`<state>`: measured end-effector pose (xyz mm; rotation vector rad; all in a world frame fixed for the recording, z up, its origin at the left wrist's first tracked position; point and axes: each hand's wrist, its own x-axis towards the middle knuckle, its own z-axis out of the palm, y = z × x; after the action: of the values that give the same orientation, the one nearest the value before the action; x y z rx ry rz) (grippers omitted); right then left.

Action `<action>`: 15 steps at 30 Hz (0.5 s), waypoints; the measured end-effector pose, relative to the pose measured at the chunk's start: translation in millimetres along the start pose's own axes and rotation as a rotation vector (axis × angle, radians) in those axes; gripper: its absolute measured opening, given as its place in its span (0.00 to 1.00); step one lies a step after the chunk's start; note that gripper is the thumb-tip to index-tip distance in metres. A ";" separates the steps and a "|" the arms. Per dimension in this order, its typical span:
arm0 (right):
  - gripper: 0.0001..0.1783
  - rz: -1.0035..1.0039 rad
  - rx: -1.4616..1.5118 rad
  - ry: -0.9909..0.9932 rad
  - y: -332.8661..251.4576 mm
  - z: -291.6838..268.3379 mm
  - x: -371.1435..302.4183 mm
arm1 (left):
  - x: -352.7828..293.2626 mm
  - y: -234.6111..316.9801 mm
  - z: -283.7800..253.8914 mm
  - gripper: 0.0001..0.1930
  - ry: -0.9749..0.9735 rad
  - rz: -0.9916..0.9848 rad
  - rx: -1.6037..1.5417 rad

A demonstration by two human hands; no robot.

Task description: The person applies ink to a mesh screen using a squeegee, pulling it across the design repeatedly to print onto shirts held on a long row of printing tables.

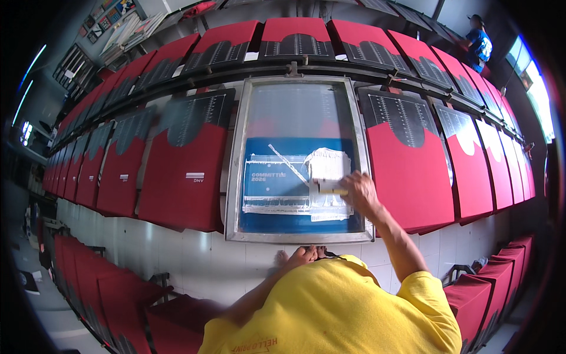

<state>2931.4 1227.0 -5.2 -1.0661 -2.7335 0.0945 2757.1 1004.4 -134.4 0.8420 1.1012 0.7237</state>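
Note:
My right hand (361, 192) grips a small squeegee (326, 184) with a yellowish lower edge, pressed onto the right part of a screen printing frame. Thick white ink (328, 165) lies around the squeegee, with thinner streaks running left across the blue stencil (277, 227). A thin white-smeared stick (287, 162) rests slanted on the mesh, left of the squeegee. The metal screen frame (234, 177) lies flat in front of me. My left hand (302, 256) is at the frame's front edge, close to my body, with its fingers curled; whatever is in them is hidden.
Red fabric pieces on boards stand in rows on both sides, such as one on the left (183, 171) with a small white print and one on the right (410, 177). More red pieces (295, 28) line the far side. A person in blue (479, 46) stands far right.

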 end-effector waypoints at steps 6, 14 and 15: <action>0.24 0.093 0.011 0.039 -28.7 -4.3 -36.5 | 3.7 -2.9 -0.4 0.25 0.125 -0.141 0.203; 0.24 0.066 -0.013 0.028 -44.8 6.3 -57.5 | -8.2 19.8 -10.2 0.20 0.056 0.082 0.269; 0.24 0.062 -0.013 0.028 -44.8 7.1 -58.3 | -14.6 33.2 -11.7 0.18 0.125 0.097 0.253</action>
<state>2942.0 1154.7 -15.9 -1.1470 -2.6801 0.0714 2738.8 1011.2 -101.6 1.0819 1.2895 0.7345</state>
